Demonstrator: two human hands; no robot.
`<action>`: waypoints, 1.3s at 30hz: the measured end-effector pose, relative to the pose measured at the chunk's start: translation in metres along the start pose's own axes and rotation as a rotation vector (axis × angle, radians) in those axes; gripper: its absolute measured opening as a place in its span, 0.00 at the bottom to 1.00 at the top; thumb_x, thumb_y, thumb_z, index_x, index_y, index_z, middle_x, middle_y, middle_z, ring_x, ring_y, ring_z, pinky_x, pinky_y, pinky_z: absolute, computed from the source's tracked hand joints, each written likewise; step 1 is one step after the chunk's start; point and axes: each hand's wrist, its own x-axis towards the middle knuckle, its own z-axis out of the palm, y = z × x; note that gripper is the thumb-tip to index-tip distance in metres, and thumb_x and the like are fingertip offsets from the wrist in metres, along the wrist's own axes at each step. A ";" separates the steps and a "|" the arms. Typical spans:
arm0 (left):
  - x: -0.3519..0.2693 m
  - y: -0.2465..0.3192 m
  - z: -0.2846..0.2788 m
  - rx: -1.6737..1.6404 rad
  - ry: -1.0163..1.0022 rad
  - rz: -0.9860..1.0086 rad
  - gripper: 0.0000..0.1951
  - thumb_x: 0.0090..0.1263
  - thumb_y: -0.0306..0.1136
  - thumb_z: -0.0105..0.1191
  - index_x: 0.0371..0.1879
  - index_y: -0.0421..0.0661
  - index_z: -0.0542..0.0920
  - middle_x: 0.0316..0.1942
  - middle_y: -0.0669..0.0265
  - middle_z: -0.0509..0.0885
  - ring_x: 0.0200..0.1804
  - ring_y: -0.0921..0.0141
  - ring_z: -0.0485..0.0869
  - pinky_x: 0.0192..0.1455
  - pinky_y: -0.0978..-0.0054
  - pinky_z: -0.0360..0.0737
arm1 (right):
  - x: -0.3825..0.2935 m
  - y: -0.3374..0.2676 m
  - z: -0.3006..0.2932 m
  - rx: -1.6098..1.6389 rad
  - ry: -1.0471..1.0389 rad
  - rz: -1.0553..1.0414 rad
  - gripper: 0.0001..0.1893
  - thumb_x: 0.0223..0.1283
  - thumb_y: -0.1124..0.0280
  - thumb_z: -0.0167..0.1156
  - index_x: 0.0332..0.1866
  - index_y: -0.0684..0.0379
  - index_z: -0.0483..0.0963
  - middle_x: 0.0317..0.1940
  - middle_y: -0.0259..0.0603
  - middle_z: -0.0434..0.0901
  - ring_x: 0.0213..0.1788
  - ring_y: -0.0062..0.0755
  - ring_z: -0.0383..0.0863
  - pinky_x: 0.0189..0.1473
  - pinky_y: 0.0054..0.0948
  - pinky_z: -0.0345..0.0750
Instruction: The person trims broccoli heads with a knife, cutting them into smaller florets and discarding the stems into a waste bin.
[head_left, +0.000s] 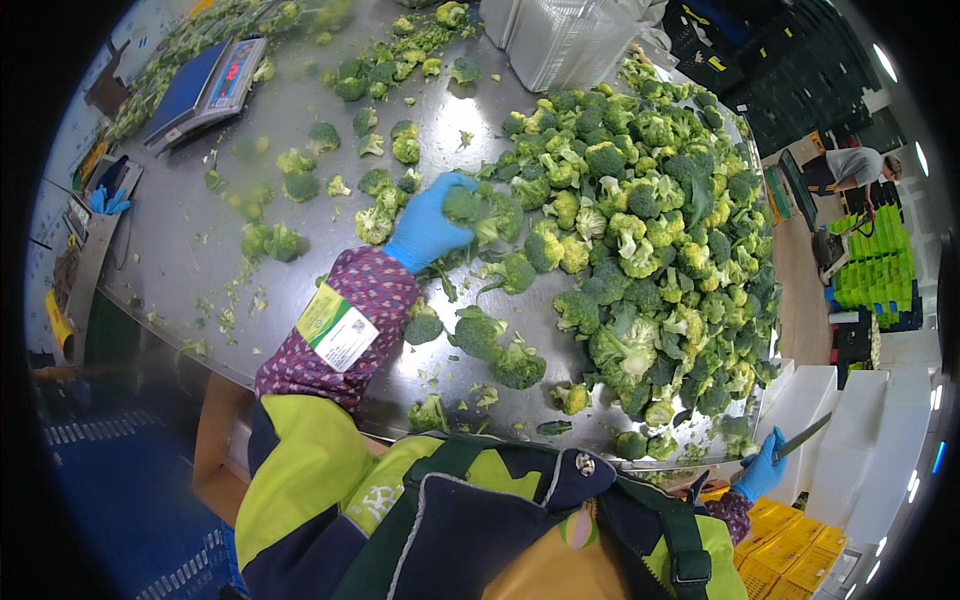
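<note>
My left hand (431, 221), in a blue glove, is closed around a broccoli floret (463, 205) at the left edge of a large heap of broccoli (637, 195). More cut florets, such as a pair of dark green ones (517, 364), lie near my left forearm on the metal table. Off the table's near right edge, my right hand (761, 466), also gloved in blue, grips a knife (806, 435) whose blade points up and right. Its handle is mostly hidden by the fingers. A label with writing is stuck on my left sleeve.
A digital scale (206, 94) stands at the table's far left. Stacked clear plastic trays (566, 41) stand at the back. White boxes (847, 442) and yellow crates (780, 536) are right of the table; a cardboard box (221, 442) is below its near left edge. A person works at the far right.
</note>
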 end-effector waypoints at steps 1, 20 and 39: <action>0.000 -0.007 -0.003 -0.230 0.017 0.057 0.36 0.43 0.28 0.69 0.55 0.48 0.67 0.53 0.63 0.75 0.54 0.65 0.76 0.57 0.67 0.73 | 0.003 0.013 0.002 0.042 -0.029 -0.013 0.11 0.63 0.71 0.56 0.49 0.61 0.75 0.36 0.32 0.79 0.13 0.13 0.60 0.15 0.14 0.59; 0.058 0.015 -0.118 -1.048 0.756 -0.120 0.24 0.60 0.27 0.56 0.57 0.44 0.68 0.49 0.63 0.75 0.48 0.69 0.78 0.49 0.71 0.78 | -0.104 -0.073 0.132 0.384 -0.659 0.065 0.08 0.62 0.75 0.55 0.44 0.65 0.76 0.30 0.38 0.81 0.17 0.13 0.69 0.17 0.13 0.65; -0.024 0.125 0.072 -0.788 -0.005 0.145 0.34 0.46 0.20 0.68 0.54 0.45 0.67 0.53 0.63 0.74 0.58 0.69 0.72 0.63 0.72 0.69 | -0.148 -0.155 0.193 0.737 -1.308 0.316 0.18 0.59 0.73 0.59 0.55 0.61 0.70 0.36 0.38 0.81 0.25 0.13 0.73 0.22 0.16 0.70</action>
